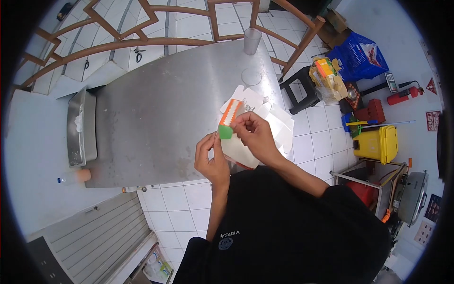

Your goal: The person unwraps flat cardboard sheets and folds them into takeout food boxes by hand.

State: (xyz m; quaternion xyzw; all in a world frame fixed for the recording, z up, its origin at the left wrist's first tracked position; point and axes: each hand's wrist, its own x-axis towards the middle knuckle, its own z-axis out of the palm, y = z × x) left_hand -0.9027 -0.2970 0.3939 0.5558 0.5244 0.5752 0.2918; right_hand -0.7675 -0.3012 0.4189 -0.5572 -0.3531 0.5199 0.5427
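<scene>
Over on the far left, from where I stand, a deep rectangular stainless-steel tray [90, 123] sits at the table's end with something white and crumpled in it, a clear plastic bottle with a blue cap [71, 178] near its lower corner; from there the broad grey metal table [156, 113] runs bare and lightly marked toward the person in the black shirt [293, 227]; the left hand [210, 156] is raised by the near edge, thumb and forefinger tips brought together at the left side of the green end of a small folded carton in orange, white and green card [230, 116], though I cannot tell how much card they pinch; the carton is held up between the two hands, above the right part of the table; the right hand [254, 133] comes in from the other side, thumb and forefinger pinching the carton by its green end, the other fingers curled; around and beneath lie overlapping loose white card sheets [280, 124], just beyond them a tall clear tumbler [252, 42] near the far edge; farther right, on the tiled floor, come a black plastic stool [299, 87], a blue plastic crate [362, 57] and a yellow lidded bin [376, 144].
</scene>
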